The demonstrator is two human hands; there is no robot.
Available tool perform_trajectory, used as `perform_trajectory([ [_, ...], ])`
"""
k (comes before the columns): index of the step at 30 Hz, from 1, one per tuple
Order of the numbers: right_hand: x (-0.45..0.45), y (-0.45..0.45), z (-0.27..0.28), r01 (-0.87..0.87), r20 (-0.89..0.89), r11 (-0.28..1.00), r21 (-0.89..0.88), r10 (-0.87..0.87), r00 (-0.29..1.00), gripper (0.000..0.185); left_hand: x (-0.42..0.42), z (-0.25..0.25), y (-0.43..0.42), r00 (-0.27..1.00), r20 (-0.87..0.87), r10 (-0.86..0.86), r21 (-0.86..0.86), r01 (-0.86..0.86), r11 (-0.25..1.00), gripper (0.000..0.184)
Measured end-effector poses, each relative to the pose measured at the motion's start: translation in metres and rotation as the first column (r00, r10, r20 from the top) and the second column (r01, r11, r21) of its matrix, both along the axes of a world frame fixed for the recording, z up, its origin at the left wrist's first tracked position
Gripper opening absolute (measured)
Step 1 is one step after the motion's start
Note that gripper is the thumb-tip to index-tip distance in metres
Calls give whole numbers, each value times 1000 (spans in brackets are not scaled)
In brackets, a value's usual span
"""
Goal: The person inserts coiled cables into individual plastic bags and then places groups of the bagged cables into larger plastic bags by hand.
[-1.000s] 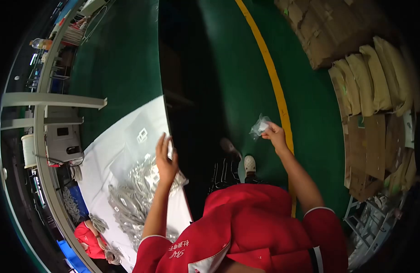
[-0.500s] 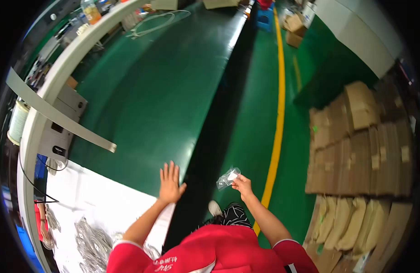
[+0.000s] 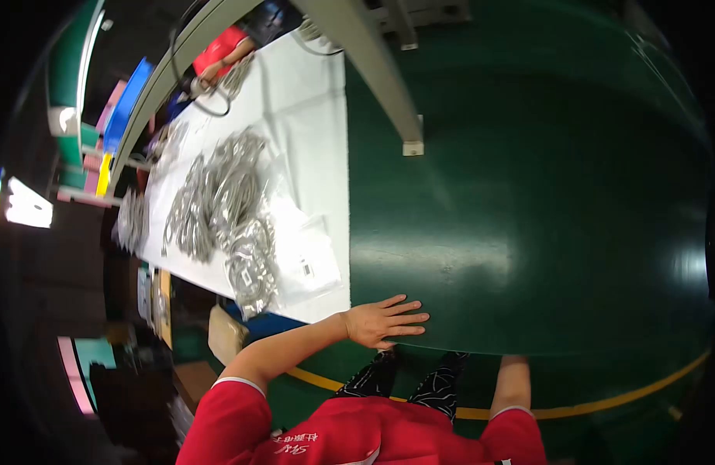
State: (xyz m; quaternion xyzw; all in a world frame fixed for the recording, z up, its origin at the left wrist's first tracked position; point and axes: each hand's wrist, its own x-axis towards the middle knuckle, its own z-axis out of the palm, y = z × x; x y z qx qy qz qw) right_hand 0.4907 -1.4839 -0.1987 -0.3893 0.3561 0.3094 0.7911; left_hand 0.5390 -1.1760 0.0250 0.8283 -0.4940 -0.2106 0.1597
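Note:
My left hand lies flat on the green tabletop near its front edge, fingers spread and pointing right, with nothing in it. The wrist is beside the corner of a white sheet. On that sheet lie bundles of grey cables in clear plastic bags. Closest to my left hand are a coiled cable in a clear bag and a flat clear bag with a small label. Of my right arm only the forearm shows; the hand is hidden beneath the table edge, and whatever it holds cannot be seen.
A grey metal frame post stands on the tabletop ahead. Beyond the white sheet, another person in a red shirt handles cables. A blue bin is at upper left. A yellow floor line runs behind the table edge.
The view has swung left towards the cables. My left hand now rests on the tabletop's front edge. My right hand, earlier pinching a small clear plastic bag, has dropped out of sight below the table.

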Motion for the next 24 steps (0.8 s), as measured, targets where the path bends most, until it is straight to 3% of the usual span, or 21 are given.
perform_trajectory([
  [2,-36,-3,-25,-166,32,981,-100,170,985,34,-2,1,8,1000,-12,-22,-17,22,1000,70],
  [4,-79,-2,-31,-321,62,927,-194,339,939,34,-16,3,1,995,-21,95,-38,-96,995,69],
  [5,-69,-5,-44,-387,77,889,-244,416,906,34,-31,-2,-10,972,106,212,4,-213,977,68],
  [6,-67,16,-22,-680,-134,673,-291,675,725,34,-48,-6,-19,920,229,317,34,-333,942,67],
  [8,-86,47,11,-814,22,456,-361,877,481,29,-88,5,-38,821,53,569,-59,-566,822,64],
  [9,-97,60,20,-831,105,347,-435,936,336,28,-112,4,-39,791,41,611,-190,-594,782,62],
  [11,-95,97,67,-532,261,112,-839,942,-213,26,-158,6,-25,772,-8,636,-293,-610,736,59],
  [12,-85,119,109,-636,211,11,-772,947,-240,27,-182,1,-10,706,-37,707,-308,-681,664,49],
  [13,-78,143,141,-718,163,-84,-691,949,-268,27,-207,-11,9,546,-112,830,-274,-820,503,43],
  [15,-83,183,157,-843,310,19,-537,934,-177,28,-251,-25,46,116,-284,952,-166,-984,71,33],
  [16,-85,211,168,-819,301,-5,-573,929,-216,28,-269,-23,73,-129,-363,923,-82,-982,-169,31],
  [20,-100,309,236,-768,235,-127,-628,910,-343,25,-352,-18,164,-243,-359,901,109,-970,-218,29],
  [24,-118,413,263,-793,350,-87,-603,865,-361,22,-412,-33,225,-373,-318,872,-46,-912,-407,27],
])
